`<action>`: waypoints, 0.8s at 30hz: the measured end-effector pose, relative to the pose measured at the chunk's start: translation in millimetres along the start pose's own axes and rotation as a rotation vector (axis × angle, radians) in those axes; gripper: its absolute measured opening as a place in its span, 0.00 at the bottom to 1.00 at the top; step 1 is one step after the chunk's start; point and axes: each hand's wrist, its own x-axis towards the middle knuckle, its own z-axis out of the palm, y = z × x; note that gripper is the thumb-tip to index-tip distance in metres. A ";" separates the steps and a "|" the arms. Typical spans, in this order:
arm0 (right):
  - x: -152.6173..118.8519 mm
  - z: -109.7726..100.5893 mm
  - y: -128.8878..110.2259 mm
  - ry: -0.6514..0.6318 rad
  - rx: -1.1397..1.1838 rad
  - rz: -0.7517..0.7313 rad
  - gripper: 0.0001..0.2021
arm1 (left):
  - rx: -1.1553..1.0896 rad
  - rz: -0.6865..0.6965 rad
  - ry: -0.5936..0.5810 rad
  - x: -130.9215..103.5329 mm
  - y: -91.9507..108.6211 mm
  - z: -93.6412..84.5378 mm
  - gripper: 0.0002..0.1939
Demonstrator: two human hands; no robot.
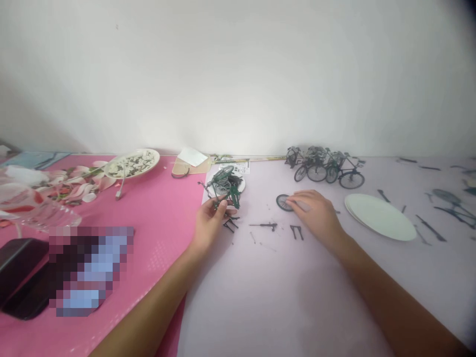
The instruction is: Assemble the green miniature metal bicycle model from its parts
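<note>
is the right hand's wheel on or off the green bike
Off: the wheel is at the right hand, apart from the green bike in the left hand.

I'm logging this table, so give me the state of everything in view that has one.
Left hand: closed on the green model bicycle
Green model bicycle: held, tilted
Right hand: at the loose wheel, grip unclear
Loose wheel: unattached
Grouped model bicycles: standing upright
Pale oval discs: lying flat, overlapping
Dish: holding pale and dark bits
Cable plug: unplugged
</note>
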 end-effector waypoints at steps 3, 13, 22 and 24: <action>-1.1 2.3 10.5 -0.005 -0.031 0.052 0.07 | -0.003 -0.002 0.001 0.5 -0.1 -0.1 0.30; -2.5 9.0 13.8 -0.078 -0.187 0.085 0.09 | -0.002 0.017 -0.001 3.1 -4.4 -1.5 0.30; -0.8 7.0 16.1 -0.134 -0.169 0.034 0.12 | 0.031 0.025 -0.017 4.6 -9.7 -3.9 0.28; -0.8 6.0 15.1 -0.130 -0.164 0.038 0.11 | 0.028 0.022 -0.015 5.1 -10.2 -4.2 0.28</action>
